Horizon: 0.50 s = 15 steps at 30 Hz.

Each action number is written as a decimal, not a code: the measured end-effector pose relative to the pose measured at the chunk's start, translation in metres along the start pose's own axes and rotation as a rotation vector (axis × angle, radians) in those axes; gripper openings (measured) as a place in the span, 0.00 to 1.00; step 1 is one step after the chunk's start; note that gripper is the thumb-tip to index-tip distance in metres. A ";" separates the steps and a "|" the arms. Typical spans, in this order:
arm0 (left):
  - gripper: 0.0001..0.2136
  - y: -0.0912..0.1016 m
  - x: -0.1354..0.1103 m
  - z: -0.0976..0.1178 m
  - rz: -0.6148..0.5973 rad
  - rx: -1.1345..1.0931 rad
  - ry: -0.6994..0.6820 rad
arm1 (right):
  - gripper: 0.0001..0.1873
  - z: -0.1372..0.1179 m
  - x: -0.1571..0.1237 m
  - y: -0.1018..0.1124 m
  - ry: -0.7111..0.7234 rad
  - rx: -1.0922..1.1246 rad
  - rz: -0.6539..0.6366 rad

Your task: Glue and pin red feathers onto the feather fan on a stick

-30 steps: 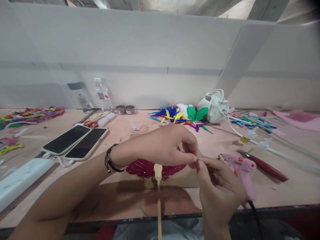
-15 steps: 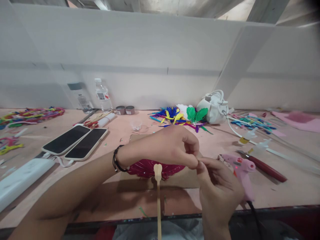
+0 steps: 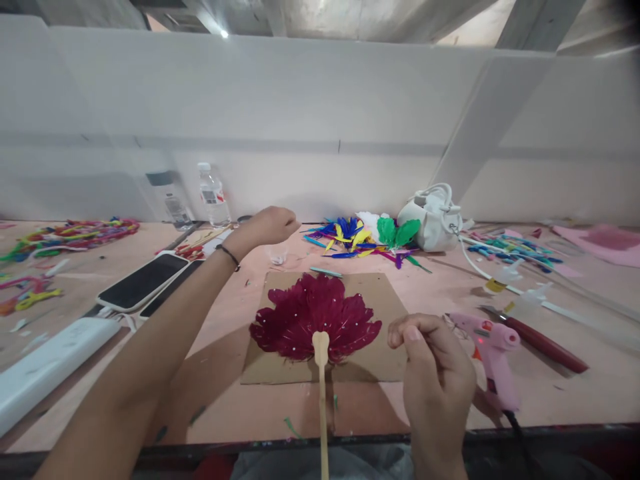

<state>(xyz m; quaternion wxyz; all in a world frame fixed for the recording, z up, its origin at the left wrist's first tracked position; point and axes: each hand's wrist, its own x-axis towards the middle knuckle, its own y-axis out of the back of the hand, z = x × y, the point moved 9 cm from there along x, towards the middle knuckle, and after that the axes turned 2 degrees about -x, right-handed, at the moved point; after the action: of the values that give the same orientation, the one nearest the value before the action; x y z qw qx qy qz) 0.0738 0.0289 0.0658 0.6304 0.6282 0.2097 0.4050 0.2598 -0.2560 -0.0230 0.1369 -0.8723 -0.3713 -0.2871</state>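
Note:
A fan of dark red feathers dotted with small white beads lies on a brown cardboard sheet, glued to a wooden stick that points toward me. My left hand is stretched far over the table near a small clear cup, fingers curled; whether it holds anything is hidden. My right hand rests beside the cardboard's right edge, fingers curled in a pinch; what they hold is too small to name.
A pink glue gun lies just right of my right hand, with a red-handled tool beyond. Loose coloured feathers and a white bag sit at the back. Two phones, a white power strip, and bottles are left.
My left hand left the pinch at my right fingertips and reached back toward the small cup, uncovering the red feather fan. My right hand dropped slightly and stayed closed.

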 end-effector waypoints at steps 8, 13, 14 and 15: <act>0.05 -0.030 0.004 -0.059 -0.107 -0.041 0.051 | 0.10 0.006 0.000 -0.006 -0.055 -0.018 -0.059; 0.09 -0.014 0.007 -0.039 -0.078 -0.073 -0.037 | 0.08 0.017 -0.002 -0.006 -0.132 0.045 -0.046; 0.09 -0.012 0.007 -0.030 -0.074 -0.083 -0.066 | 0.08 0.018 -0.003 -0.006 -0.134 0.048 -0.050; 0.09 -0.011 0.007 -0.020 -0.074 -0.100 -0.100 | 0.08 0.019 -0.003 -0.006 -0.129 0.045 -0.054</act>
<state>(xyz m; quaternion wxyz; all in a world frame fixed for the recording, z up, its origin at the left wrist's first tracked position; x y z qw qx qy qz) 0.0652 0.0477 0.0542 0.6852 0.6073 0.1804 0.3593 0.2610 -0.2446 -0.0393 0.1242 -0.8754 -0.4092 -0.2254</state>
